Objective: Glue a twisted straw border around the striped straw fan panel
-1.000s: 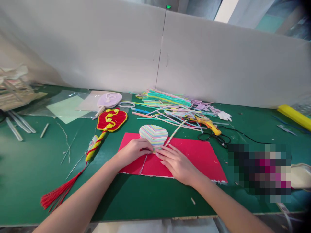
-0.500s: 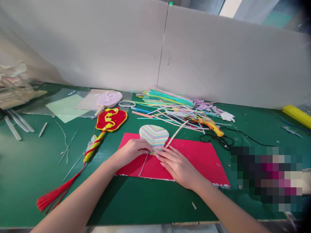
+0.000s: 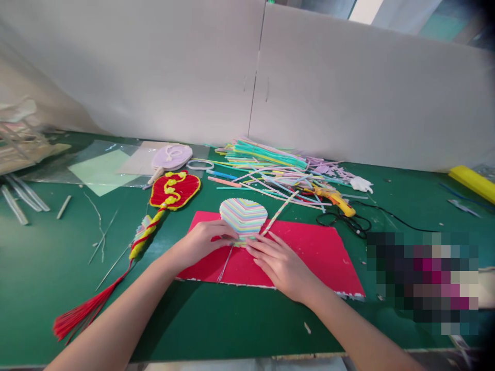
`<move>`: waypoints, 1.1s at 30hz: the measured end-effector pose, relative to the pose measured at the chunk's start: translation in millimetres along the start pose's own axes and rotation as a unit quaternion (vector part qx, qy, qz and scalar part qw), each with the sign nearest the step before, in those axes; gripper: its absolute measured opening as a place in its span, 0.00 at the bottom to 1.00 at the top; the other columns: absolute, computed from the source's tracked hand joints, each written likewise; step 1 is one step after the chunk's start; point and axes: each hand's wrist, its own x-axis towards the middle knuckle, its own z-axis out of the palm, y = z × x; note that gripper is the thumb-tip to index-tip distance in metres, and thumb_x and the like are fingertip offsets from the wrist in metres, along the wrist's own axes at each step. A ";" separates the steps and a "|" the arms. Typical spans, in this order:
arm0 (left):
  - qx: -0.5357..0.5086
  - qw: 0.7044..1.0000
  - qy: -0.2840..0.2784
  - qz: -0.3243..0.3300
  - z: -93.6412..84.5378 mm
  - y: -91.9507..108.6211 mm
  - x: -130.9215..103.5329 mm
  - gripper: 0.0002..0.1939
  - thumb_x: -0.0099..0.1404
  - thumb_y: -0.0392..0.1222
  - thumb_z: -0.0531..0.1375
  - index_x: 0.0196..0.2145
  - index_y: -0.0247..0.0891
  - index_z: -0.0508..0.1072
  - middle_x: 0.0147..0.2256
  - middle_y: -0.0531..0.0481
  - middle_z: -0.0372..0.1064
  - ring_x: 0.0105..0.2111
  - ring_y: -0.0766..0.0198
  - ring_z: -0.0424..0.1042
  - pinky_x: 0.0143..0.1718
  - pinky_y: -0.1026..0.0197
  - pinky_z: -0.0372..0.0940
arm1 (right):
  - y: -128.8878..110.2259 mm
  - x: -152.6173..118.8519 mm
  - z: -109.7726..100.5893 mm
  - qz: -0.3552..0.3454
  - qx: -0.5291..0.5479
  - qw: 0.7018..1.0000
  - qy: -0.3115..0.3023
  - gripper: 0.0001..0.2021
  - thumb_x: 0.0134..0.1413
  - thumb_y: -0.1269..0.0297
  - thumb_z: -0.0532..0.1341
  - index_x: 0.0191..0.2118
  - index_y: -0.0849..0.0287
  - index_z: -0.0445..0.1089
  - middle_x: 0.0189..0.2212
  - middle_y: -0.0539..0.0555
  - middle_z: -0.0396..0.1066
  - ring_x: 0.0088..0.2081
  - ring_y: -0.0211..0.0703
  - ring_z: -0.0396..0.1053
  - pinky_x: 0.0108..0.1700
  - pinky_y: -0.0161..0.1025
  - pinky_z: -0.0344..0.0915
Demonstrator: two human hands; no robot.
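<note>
At centre, the striped heart is pinched at its base by the half-curled left hand and pressed by the loosely spread right hand.

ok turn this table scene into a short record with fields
left hand: fingertips at the lower edge of the striped heart-shaped piece, thumb toward index finger
right hand: fingers extended at the same edge
striped heart-shaped piece: pastel stripes, partly over the red board
red board: on the green table
beyond the board: loose pastel strips, yellow-handled tool with black cord
left of the board: red and yellow fan with red tassel
</note>
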 end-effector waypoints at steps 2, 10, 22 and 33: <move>0.024 0.999 0.022 0.005 -0.9 2.3 -2.1 0.08 0.66 0.37 0.56 0.38 0.37 0.75 0.38 0.47 0.73 0.39 0.64 0.73 0.43 0.64 0.67 | 0.5 -0.2 0.2 0.002 0.001 1.000 -0.004 0.18 0.67 0.66 0.48 0.58 0.58 0.63 0.57 0.52 0.64 0.61 0.44 0.58 0.61 0.53 0.57; 0.106 0.994 -0.003 0.018 8.4 11.2 -1.9 0.11 0.69 0.36 0.51 0.37 0.36 0.74 0.37 0.47 0.71 0.37 0.65 0.72 0.39 0.66 0.66 | 0.5 -1.0 1.8 0.007 -0.003 1.000 -0.012 0.18 0.68 0.66 0.46 0.58 0.59 0.63 0.59 0.50 0.62 0.62 0.43 0.56 0.62 0.52 0.56; 0.122 0.992 -0.020 0.025 6.8 9.7 -2.7 0.14 0.70 0.36 0.48 0.38 0.37 0.74 0.39 0.47 0.72 0.39 0.63 0.72 0.41 0.64 0.65 | -0.1 -0.5 2.3 0.001 -0.006 1.000 -0.005 0.18 0.67 0.66 0.46 0.57 0.60 0.64 0.58 0.51 0.63 0.62 0.44 0.56 0.62 0.53 0.56; 0.026 0.922 0.217 -0.319 -10.4 0.1 1.5 0.13 0.61 0.49 0.56 0.36 0.38 0.74 0.36 0.48 0.75 0.37 0.57 0.73 0.40 0.60 0.64 | 11.7 -4.9 -1.2 0.045 0.084 0.992 0.081 0.21 0.66 0.65 0.49 0.63 0.50 0.56 0.61 0.51 0.59 0.62 0.42 0.56 0.63 0.48 0.56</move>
